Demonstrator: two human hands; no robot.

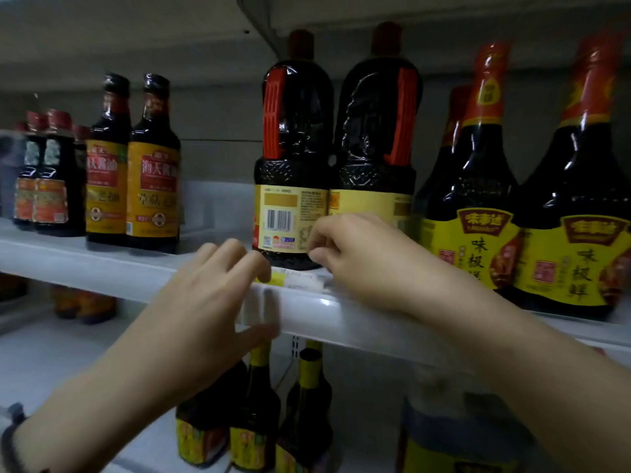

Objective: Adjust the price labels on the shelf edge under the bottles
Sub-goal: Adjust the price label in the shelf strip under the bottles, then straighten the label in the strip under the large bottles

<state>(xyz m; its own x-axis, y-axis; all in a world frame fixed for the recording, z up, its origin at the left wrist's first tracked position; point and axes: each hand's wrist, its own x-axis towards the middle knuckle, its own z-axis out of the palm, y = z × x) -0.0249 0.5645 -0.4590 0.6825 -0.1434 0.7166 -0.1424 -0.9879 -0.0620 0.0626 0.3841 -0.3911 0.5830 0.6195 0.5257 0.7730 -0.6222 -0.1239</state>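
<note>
A yellow-and-white price label sits in the clear strip along the white shelf edge, right under a tall dark soy sauce bottle with a red handle. My left hand drapes over the shelf edge, fingertips resting on the label's left end and thumb under the edge. Over the label's right end my right hand curls, its fingertips bent down at the strip. Whether either hand pinches the label I cannot tell.
A second tall bottle stands right of the first. Two yellow-labelled bottles and smaller ones stand at the left, big yellow-labelled bottles at the right. More bottles fill the shelf below.
</note>
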